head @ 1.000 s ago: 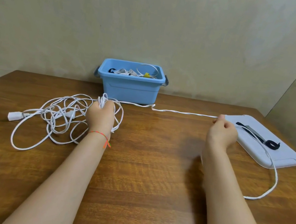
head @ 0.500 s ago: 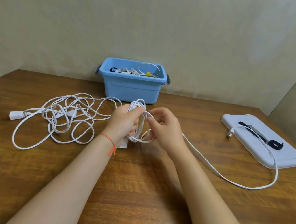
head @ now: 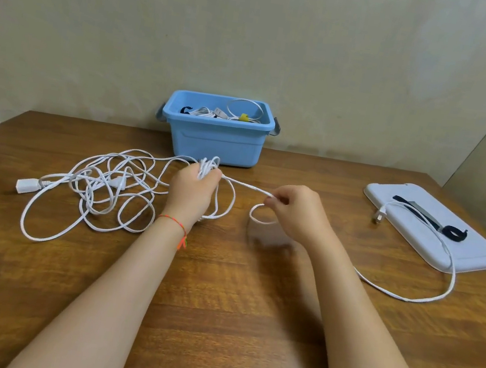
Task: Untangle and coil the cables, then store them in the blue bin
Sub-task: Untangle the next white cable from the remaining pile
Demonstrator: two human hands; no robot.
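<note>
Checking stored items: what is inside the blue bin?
The blue bin holds coiled white cables, one with a yellow tie, plus something dark. Its front wall hides anything lower.

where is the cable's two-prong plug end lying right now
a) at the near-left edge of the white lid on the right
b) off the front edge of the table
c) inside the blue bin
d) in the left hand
a: the plug lies at the near-left edge of the white lid, away from both hands and the blue bin.

The left hand (head: pixel 195 189) hides the fingers gripping the cable coil (head: pixel 210 164).
</note>
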